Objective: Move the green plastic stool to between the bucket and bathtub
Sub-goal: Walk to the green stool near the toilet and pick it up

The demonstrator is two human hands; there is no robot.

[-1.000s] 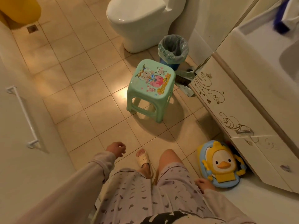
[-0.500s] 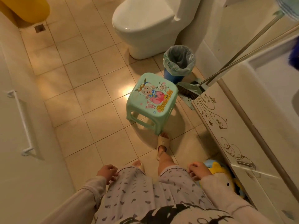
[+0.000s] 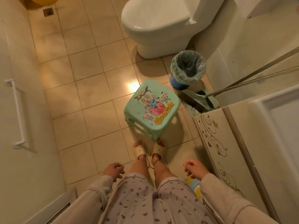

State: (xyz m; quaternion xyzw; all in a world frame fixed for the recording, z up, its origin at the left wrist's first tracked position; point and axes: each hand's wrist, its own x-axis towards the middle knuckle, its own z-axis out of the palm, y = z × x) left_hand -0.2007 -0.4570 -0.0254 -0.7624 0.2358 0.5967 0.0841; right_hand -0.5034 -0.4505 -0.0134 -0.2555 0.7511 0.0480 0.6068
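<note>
The floor (image 3: 90, 94) is glazed beige tile, smooth and shiny, with a bright glare spot just left of the stool. The green stool (image 3: 152, 109) is smooth plastic with a glossy printed cartoon top. Far right, the toilet (image 3: 155, 25) looks like glossy white ceramic. The blue waste bin (image 3: 179, 83) is plastic, lined with a thin, crinkled, translucent bag (image 3: 188, 67). The broom handle (image 3: 252, 73) looks like dull metal, its bristles (image 3: 193, 104) coarse. The cabinet side (image 3: 213, 143) is smooth with gilt scrollwork. The sleeves (image 3: 226, 199) are soft matt cloth; the slippers (image 3: 159, 149) matt and ribbed.
</note>
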